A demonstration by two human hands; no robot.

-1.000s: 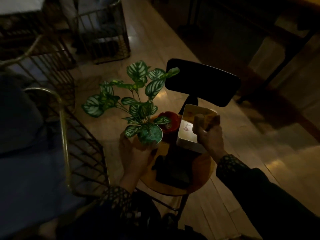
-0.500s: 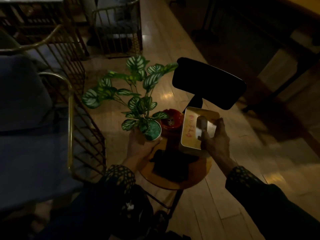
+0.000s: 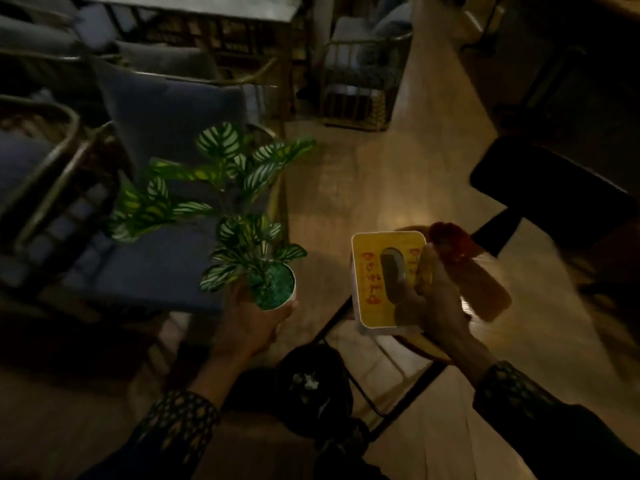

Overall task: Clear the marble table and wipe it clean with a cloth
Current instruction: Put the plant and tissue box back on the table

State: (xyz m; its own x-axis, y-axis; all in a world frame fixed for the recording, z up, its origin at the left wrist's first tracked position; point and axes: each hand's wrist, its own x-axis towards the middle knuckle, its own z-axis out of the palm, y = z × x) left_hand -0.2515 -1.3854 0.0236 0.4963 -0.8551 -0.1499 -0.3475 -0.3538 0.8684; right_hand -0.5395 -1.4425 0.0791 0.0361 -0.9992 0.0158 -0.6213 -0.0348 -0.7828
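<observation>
**Both hands loaded, lifted off the small round table**

While the wooden floor [image 3: 363, 188] runs open and bare up the middle of the view, the sides are crowded: a blue-cushioned chair [image 3: 166, 161] with a metal frame stands close on the left, and a dark seat [image 3: 554, 199] sits at the right edge.

The left hand [image 3: 249, 323] grips the white pot of the potted plant [image 3: 273, 289] from below and beside, fingers curled round its wall; the striped leaves spread up and leftward over the blue cushion. The right hand [image 3: 429, 303] holds the yellow-topped tissue box [image 3: 384, 278], its thumb pushed into the oval slot on top and the other fingers wrapped over the box's right edge. Box and plant are held in the air, well apart from each other.

Just behind the right hand a red bowl [image 3: 450, 240] shows, blurred, on the round table [image 3: 485, 292], whose edge peeks out beside and under the wrist. Below, between the forearms, the table's dark metal legs [image 3: 408, 400] cross the floor, and a dark object [image 3: 311, 386] lies near them; what it is cannot be told.
</observation>
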